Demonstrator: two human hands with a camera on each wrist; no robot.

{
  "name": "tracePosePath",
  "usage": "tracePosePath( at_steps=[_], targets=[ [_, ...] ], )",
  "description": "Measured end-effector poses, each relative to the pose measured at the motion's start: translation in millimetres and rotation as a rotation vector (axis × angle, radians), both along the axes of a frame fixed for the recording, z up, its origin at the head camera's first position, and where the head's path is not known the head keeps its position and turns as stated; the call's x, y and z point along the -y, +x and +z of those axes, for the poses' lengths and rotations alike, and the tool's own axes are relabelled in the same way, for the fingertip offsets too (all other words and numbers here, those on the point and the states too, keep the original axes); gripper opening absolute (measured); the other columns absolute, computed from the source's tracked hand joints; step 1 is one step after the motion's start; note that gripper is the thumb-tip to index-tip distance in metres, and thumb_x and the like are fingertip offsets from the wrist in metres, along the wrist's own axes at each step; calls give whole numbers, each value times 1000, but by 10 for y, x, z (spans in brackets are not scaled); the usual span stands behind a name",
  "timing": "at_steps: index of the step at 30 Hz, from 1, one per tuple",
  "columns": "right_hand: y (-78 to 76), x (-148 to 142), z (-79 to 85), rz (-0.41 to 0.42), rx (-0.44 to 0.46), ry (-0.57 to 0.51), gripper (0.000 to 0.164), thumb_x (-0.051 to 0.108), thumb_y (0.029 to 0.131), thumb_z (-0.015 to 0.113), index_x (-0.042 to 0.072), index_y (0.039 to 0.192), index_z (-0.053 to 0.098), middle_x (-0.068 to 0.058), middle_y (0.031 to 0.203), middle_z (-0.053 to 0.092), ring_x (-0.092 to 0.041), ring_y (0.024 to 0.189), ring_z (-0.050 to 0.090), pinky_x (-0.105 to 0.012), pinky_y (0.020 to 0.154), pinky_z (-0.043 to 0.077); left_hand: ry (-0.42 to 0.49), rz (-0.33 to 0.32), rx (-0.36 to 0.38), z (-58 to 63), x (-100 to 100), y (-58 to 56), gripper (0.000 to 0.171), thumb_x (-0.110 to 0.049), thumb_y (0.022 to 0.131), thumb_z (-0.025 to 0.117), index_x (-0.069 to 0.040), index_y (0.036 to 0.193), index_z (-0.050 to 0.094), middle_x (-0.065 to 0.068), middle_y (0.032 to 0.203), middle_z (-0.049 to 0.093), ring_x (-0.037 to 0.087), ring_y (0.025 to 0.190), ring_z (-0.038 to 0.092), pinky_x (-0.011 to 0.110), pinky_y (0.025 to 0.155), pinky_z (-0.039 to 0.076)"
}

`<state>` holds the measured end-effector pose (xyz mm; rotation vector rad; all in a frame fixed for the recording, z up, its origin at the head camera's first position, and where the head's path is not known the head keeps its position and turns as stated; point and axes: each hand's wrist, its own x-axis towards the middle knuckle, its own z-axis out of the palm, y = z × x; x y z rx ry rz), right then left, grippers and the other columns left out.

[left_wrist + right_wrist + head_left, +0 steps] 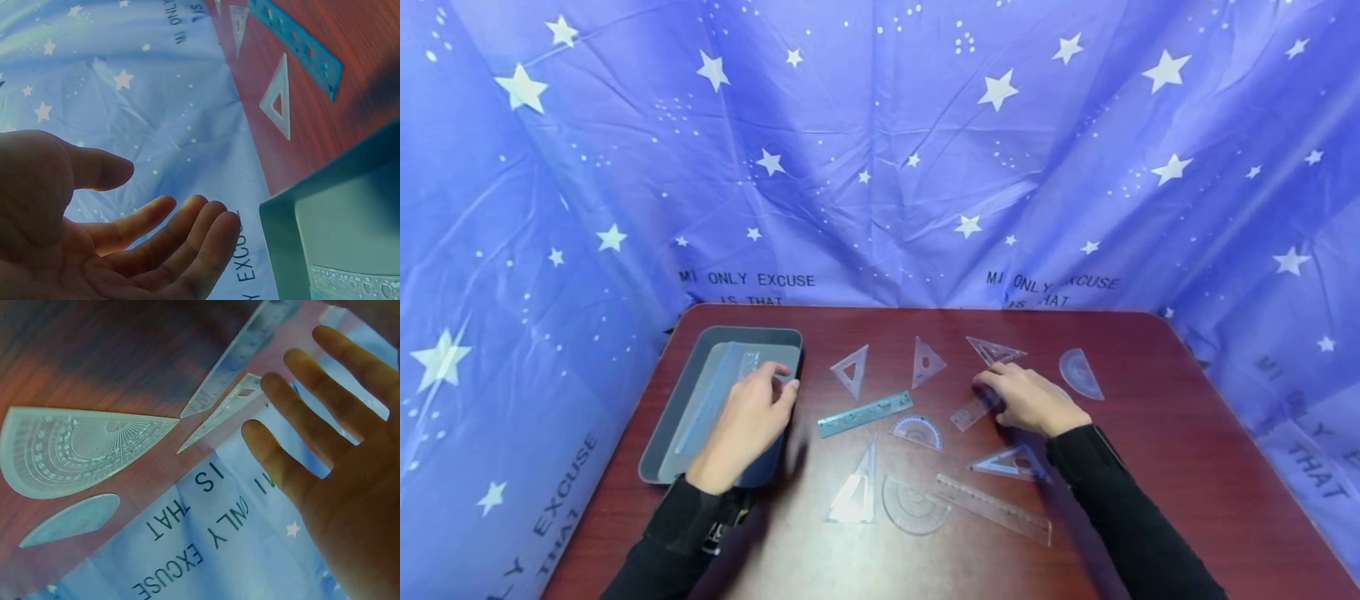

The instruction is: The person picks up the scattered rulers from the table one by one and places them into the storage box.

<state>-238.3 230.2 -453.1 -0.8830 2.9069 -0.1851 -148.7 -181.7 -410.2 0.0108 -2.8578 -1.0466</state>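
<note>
I'm seeing glossy wood-look table (pixel 1187 433) | far: creased cloth backdrop (pixel 880 200) | left: smooth plastic tray (pixel 681 408) | near: clear plastic ruler (pixel 992 507)

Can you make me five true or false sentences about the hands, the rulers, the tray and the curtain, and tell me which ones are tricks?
1. The left hand is over the tray. True.
2. The right hand is over the tray too. False: it is over the table, by a small clear ruler.
3. The teal ruler lies on the table. True.
4. The tray is bright yellow. False: it is grayish.
5. The curtain has white stars on it. True.
</note>
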Motion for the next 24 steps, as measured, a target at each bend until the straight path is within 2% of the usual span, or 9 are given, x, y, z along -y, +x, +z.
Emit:
tracePosePath(
  at_steps=[6,12,19,24],
  targets=[
    [-158,58,-73,81,7,82,51,1,72,93,11,117,72,-15,124,70,-40,120,67,-58,98,58,-14,-21,-24,13,-38,-17,32,-18,109,60,3,133,65,16,105,75,32,97,70,48,84,59],
    [-285,103,-82,170,-25,103,42,0,65,91,14,97,67,-3,101,67,-30,98,69,-51,86,60,-35,-43,-26,19,-76,-13,28,-17,109,61,1,129,66,15,103,74,32,95,69,49,84,57],
    [-375,147,-118,218,-26,130,44,-2,62,88,16,88,58,2,90,57,-22,85,61,-43,73,56,-34,-53,-20,-10,-117,-13,26,-17,108,61,0,128,66,13,100,71,25,88,66,41,76,56],
    [-403,160,-137,229,-30,135,46,2,60,90,16,88,57,2,89,55,-22,85,60,-43,74,55,-44,-70,-33,-54,-147,4,27,-16,107,63,2,127,67,11,98,69,22,85,64,38,73,54]
  ],
)
